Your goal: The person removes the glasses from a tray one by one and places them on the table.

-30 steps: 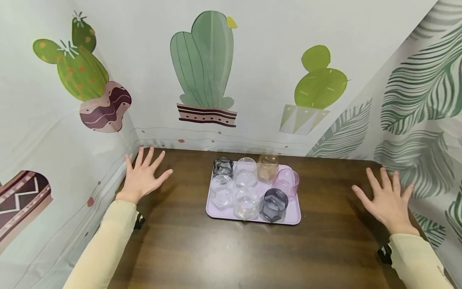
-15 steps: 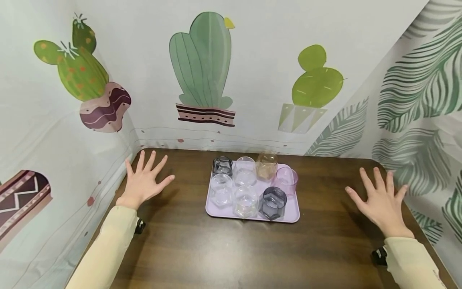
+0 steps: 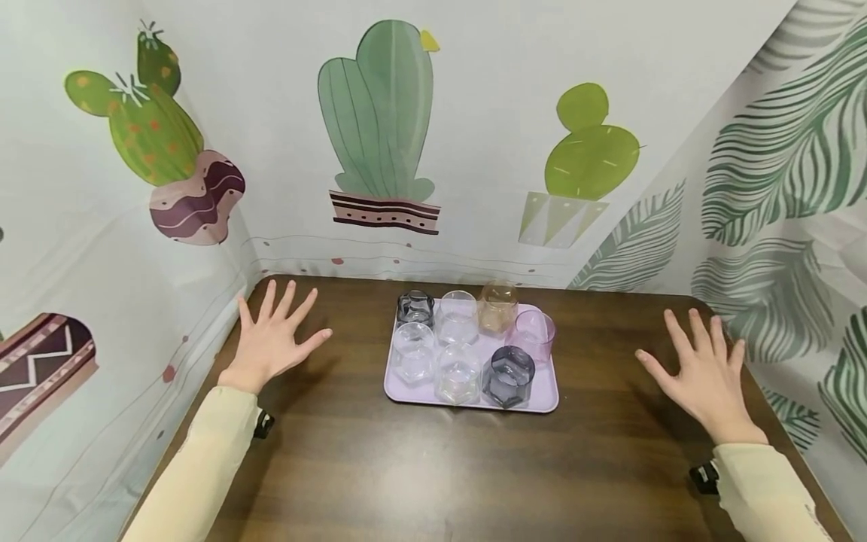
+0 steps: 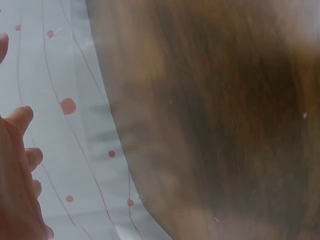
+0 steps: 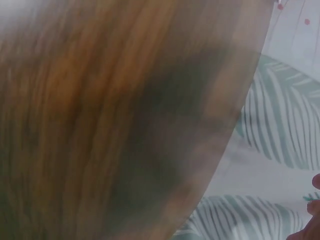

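Observation:
Over the table's left side, my left hand (image 3: 267, 342) has its fingers spread and holds nothing. On the right, my right hand (image 3: 704, 380) is likewise spread and bare. Between them lies a pale purple tray (image 3: 545, 395) bearing several glasses. Its back row has a small dark glass (image 3: 415, 310), a clear glass (image 3: 457, 320) and an amber glass (image 3: 497, 309). A pink glass (image 3: 532, 336) stands at the right. Along the front are a clear tumbler (image 3: 413, 354), a faintly iridescent glass (image 3: 457, 376) and a dark grey glass (image 3: 508, 379). Neither hand touches the tray.
The brown wooden table (image 3: 379, 474) has rounded back corners. White cloth with cactus prints (image 3: 379, 120) rises behind and at the left. Leaf-patterned cloth (image 3: 779, 165) hangs at the right. Dark wrist devices show under the left cuff (image 3: 230, 410) and right cuff (image 3: 738, 467).
My right hand has shifted left, toward the tray. The left hand has moved slightly to the right. The glasses keep their places on the tray, while the whole view has drifted a little.

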Action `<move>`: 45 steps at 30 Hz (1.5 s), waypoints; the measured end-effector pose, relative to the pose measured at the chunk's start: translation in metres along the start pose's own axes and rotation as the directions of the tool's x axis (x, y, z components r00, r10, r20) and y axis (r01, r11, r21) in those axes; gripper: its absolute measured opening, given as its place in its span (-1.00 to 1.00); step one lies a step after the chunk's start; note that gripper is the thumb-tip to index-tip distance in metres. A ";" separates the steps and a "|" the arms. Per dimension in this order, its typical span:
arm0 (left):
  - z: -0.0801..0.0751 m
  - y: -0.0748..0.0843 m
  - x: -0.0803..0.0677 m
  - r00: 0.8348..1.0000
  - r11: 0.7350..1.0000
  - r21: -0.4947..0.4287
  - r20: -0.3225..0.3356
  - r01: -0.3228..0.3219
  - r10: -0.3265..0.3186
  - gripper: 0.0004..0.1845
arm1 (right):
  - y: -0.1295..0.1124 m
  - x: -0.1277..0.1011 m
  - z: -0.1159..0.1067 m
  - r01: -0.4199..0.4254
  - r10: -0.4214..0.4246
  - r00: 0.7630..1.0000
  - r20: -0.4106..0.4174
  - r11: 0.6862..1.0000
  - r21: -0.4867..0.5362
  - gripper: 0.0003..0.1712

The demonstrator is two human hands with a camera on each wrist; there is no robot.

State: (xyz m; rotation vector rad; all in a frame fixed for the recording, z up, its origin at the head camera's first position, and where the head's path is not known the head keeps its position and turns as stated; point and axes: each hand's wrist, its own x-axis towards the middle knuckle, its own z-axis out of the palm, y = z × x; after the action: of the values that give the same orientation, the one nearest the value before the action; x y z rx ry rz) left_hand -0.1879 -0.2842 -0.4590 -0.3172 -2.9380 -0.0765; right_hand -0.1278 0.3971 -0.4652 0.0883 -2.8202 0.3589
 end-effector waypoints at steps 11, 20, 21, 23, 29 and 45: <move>-0.004 0.024 -0.012 0.998 0.979 -0.197 0.020 -0.047 0.052 -0.14 | -0.036 0.001 0.000 0.081 -0.070 0.995 -0.074 0.985 0.154 -0.03; -0.002 0.050 -0.021 0.997 0.926 -0.369 -0.014 -0.072 0.072 -0.07 | -0.061 0.001 0.000 0.115 -0.097 0.990 -0.098 0.972 0.204 -0.07; -0.002 0.053 -0.022 0.998 0.919 -0.388 -0.003 -0.064 0.068 -0.07 | -0.063 0.001 0.000 0.118 -0.100 0.990 -0.098 0.971 0.208 -0.07; -0.001 0.059 -0.024 0.998 0.904 -0.426 0.021 -0.043 0.057 -0.07 | -0.067 0.002 0.002 0.130 -0.110 0.989 -0.100 0.967 0.218 -0.08; 0.005 0.073 -0.029 0.997 0.857 -0.515 0.068 -0.004 0.045 -0.06 | -0.079 0.003 0.008 0.159 -0.138 0.985 -0.107 0.960 0.229 -0.11; 0.035 0.107 -0.034 0.993 0.639 -0.763 0.119 0.093 -0.003 -0.10 | -0.112 0.014 0.026 0.164 -0.162 0.986 -0.033 0.938 0.305 -0.13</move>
State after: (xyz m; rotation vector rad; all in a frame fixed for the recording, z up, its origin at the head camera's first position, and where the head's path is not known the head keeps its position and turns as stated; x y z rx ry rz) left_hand -0.1385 -0.1845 -0.4966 -0.3518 -2.8273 -1.3938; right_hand -0.1377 0.2819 -0.4583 0.3838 -2.7007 0.7532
